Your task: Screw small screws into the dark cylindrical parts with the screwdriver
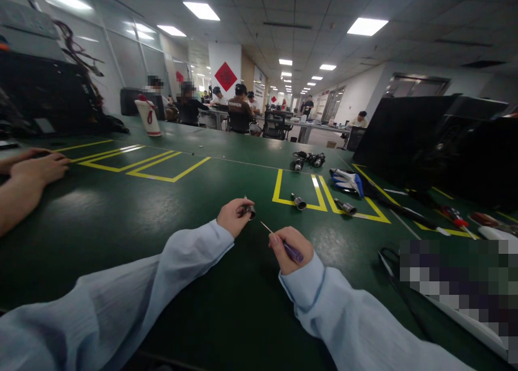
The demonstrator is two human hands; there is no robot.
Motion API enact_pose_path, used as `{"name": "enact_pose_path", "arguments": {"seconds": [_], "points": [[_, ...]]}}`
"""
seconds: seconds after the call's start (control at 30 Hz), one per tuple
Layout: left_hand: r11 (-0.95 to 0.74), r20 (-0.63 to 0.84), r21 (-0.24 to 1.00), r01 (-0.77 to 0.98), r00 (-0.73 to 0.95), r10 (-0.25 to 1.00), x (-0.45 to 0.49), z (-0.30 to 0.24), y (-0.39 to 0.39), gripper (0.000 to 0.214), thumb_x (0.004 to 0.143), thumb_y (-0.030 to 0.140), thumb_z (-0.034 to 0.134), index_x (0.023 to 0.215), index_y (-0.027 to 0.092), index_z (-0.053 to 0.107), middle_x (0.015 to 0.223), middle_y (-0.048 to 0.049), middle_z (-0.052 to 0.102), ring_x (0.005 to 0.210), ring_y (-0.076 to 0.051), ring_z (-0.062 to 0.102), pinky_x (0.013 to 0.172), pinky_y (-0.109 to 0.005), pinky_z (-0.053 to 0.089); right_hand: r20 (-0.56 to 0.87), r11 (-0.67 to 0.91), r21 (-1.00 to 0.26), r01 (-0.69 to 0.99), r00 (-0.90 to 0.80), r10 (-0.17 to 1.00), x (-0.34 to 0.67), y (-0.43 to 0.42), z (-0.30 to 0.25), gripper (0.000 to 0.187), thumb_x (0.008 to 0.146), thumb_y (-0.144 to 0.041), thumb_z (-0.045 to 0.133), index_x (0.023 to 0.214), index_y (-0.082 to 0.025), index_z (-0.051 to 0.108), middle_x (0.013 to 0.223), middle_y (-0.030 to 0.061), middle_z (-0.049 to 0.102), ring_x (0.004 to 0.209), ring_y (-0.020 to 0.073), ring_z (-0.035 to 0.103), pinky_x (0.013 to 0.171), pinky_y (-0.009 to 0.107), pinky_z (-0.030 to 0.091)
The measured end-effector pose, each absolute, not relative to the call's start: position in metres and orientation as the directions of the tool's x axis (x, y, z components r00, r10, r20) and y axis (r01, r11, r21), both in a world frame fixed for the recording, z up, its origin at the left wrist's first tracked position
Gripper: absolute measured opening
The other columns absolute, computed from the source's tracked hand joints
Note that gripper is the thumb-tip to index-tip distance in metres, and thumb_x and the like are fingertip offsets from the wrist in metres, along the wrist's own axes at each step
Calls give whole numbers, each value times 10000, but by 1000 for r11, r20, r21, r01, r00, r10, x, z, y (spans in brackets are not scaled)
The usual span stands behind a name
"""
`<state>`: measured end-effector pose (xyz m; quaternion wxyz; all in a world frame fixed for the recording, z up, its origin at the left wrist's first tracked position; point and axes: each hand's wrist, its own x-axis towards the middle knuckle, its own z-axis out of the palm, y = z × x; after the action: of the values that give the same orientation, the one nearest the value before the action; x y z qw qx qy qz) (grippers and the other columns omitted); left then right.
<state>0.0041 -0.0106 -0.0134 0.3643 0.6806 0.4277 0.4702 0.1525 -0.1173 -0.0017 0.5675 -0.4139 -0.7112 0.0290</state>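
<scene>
My left hand (pixel 231 217) is closed around a small round metal connector (pixel 252 212), whose open ring end faces right; the rest is hidden by my fingers. In my right hand (pixel 288 245) is a screwdriver (pixel 293 252) with a purple handle. Its thin shaft points up and left toward the connector, with a gap between tip and metal. Beyond my hands, one similar metal connector (pixel 298 202) lies on a yellow tape line, and another connector (pixel 346 207) lies to its right on the green table (pixel 243 284).
Connectors with black cable (pixel 311 159) lie farther back. A blue and white glove (pixel 348 183) and red-handled screwdriver (pixel 455 217) are at right, near a dark monitor (pixel 408 144). At left are another person's hands (pixel 38 171) and a white cup (pixel 148 117).
</scene>
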Motion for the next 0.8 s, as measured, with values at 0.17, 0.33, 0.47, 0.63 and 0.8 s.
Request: {"name": "enact_pose_path", "arguments": {"seconds": [0.17, 0.33, 0.47, 0.63, 0.8], "points": [[-425, 373, 784, 452, 205, 905, 5, -16, 17, 328, 594, 147, 608, 917, 195, 625, 916, -43, 644, 819, -188, 605, 814, -326, 462, 706, 560, -635, 532, 105, 700, 155, -104, -6, 262, 798, -301, 453, 575, -196, 541, 543, 6, 543, 516, 116, 482, 537, 262, 398], [-483, 398, 632, 606, 282, 873, 24, -6, 29, 304, 635, 194, 597, 936, 219, 627, 912, -46, 653, 827, -217, 600, 810, -334, 441, 633, 459, -749, 477, 314, 707, 165, -82, -14, 271, 780, -344, 481, 562, -193, 536, 533, 2, 547, 503, 113, 474, 545, 260, 405], [-509, 394, 564, 651, 329, 858, 45, -4, 35, 330, 647, 191, 588, 975, 212, 614, 938, -59, 648, 832, -228, 599, 797, -338, 441, 686, 426, -707, 565, 399, 608, 185, -59, -17, 218, 764, -356, 494, 634, -195, 562, 601, 21, 572, 573, 141, 504, 604, 284, 425], [-541, 401, 563, 625, 366, 840, 69, -6, 39, 330, 651, 222, 603, 977, 173, 615, 927, -88, 645, 843, -249, 597, 803, -361, 445, 763, 267, -554, 789, 353, 542, 220, -31, -12, 178, 750, -313, 472, 736, -176, 584, 720, 79, 595, 688, 205, 522, 690, 355, 424], [-600, 425, 567, 564, 424, 800, 90, -9, 35, 351, 651, 180, 599, 1001, 150, 596, 1015, -105, 615, 925, -243, 574, 856, -355, 429, 611, 85, -550, 831, 331, 719, 242, -8, -19, 202, 682, -286, 530, 847, -185, 586, 787, 90, 610, 787, 250, 535, 733, 375, 420]]}}
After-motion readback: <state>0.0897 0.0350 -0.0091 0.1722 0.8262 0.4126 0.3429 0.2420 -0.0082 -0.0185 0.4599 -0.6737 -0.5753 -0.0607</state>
